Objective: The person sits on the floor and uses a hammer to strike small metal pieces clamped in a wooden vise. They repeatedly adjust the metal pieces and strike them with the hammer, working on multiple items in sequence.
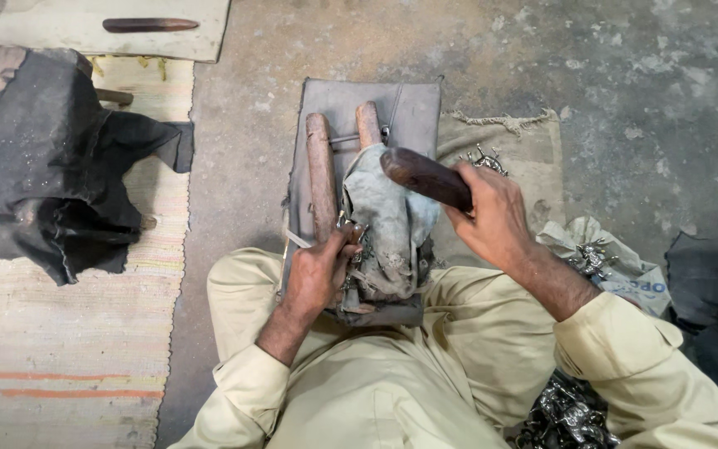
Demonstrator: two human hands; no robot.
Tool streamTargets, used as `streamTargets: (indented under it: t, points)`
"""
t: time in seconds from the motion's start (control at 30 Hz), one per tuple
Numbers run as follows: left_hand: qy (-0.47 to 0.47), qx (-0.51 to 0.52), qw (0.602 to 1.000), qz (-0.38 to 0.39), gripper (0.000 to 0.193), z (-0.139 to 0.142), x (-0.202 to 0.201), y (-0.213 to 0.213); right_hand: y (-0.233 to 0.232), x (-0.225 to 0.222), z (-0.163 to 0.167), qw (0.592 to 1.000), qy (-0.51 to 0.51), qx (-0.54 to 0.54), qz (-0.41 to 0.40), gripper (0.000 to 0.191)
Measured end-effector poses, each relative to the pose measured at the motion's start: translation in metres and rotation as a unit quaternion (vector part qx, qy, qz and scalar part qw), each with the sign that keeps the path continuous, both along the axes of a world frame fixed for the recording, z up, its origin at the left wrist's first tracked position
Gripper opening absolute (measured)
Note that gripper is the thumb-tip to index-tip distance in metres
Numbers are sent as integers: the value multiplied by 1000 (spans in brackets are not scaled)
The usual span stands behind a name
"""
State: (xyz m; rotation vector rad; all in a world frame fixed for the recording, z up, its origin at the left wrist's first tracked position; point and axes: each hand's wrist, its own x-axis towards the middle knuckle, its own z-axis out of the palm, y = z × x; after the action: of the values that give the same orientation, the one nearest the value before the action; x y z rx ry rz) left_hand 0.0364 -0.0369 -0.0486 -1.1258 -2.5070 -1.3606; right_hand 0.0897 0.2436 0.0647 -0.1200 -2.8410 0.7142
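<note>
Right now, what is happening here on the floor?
A person sits on the concrete floor with a cloth-covered wooden block between the knees. The right hand grips a dark wooden handle raised over it. The left hand pinches a small metal piece against the block. More metal pieces lie by the right leg.
</note>
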Motion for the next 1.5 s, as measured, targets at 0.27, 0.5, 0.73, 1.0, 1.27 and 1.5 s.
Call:
streamTargets:
  t: [0.27,0.5,0.73,1.0,1.27,1.5]
  points:
    - [11,-31,999,-7,47,-3,-5,-1,4,6,-10,986,63,143,61,41]
    - [-18,-61,998,-13,47,3,-4,-4,4,8,-14,979,39,184,78,43]
    - [-52,-74,996,-23,48,5,-8,-5,3,12,-9,994,55,84,48,39]
    - [0,-58,998,-37,51,8,-10,-6,1,19,-8,980,41,186,58,42]
    - [-20,-72,996,-58,58,14,-11,-4,-5,28,-4,994,32,105,28,39]
    - [-33,49,998,-11,37,12,-10,-10,-8,35,-12,990,-79,109,35,41]
